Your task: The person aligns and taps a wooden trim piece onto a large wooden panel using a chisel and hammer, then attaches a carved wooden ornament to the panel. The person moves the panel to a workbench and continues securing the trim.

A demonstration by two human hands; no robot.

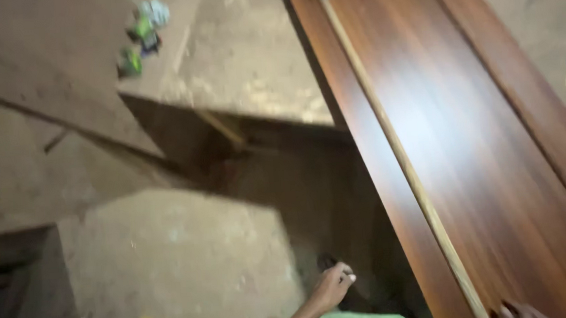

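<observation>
Head view is pretty blurry, but the main thing is the long reddish-brown board (pixel 464 122), a glossy wood-grain panel that runs from the bottom right corner up and away toward the top middle of the frame. Its long axis goes straight out from the right hand (pixel 518 311), slanting a bit to the left as it gets farther off. A thin pale stick (pixel 393 139) lies on top of the board along nearly that same line, its near end just left of the right hand. Only the fingertips of that hand poke in at the bottom edge, resting on the board's near end, so I can't tell if it's spread flat or gripping.

The left hand (pixel 333 285) is well to the left of the board, off its edge, knuckles loosely curled down over something small and dark (pixel 326 261) that's too blurred to name. It doesn't touch the board. So the right hand is clearly the nearer one.

Beyond the left hand are dusty, sawdust-covered flat boards (pixel 171 257), and way up and left of it, some green and white scraps (pixel 141 33).
</observation>
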